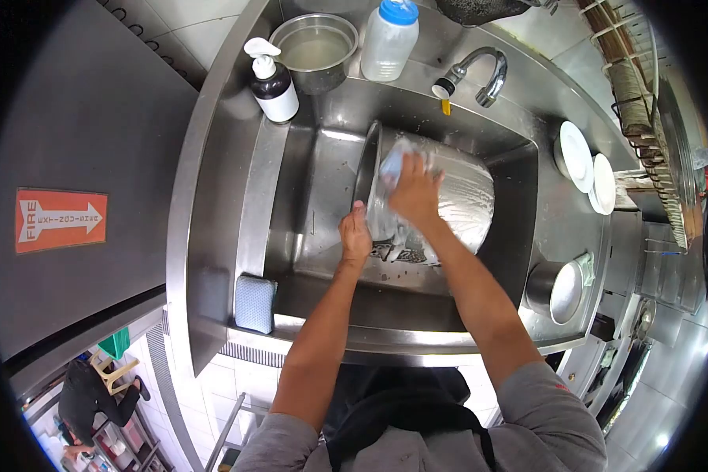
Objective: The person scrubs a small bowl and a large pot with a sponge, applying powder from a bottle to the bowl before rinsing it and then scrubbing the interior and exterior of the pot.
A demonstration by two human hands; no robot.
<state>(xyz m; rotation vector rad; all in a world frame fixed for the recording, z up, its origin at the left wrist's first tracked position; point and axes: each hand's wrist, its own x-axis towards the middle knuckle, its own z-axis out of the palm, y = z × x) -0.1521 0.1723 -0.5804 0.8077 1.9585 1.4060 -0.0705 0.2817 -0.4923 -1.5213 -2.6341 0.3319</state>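
A large metal pot (470, 189) lies on its side in the sink (330, 169), its outer wall streaked with suds. Its rim faces left, where my left hand (355, 236) grips the edge, thumb upward. Against the upper side of the pot, my right hand (417, 193) presses a pale blue sponge (396, 157), partly hidden under the fingers and blurred by motion. Foam and dark specks lie on the sink floor below the pot.
Behind the sink stand a pump bottle (276, 98), a water-filled metal container (315, 51), a blue-capped plastic jar (389, 47) and a faucet (480, 71). White bowls (576, 157) and a small pot (554, 291) sit right. Another sponge (255, 304) rests front left. A person (94, 397) bends lower left.
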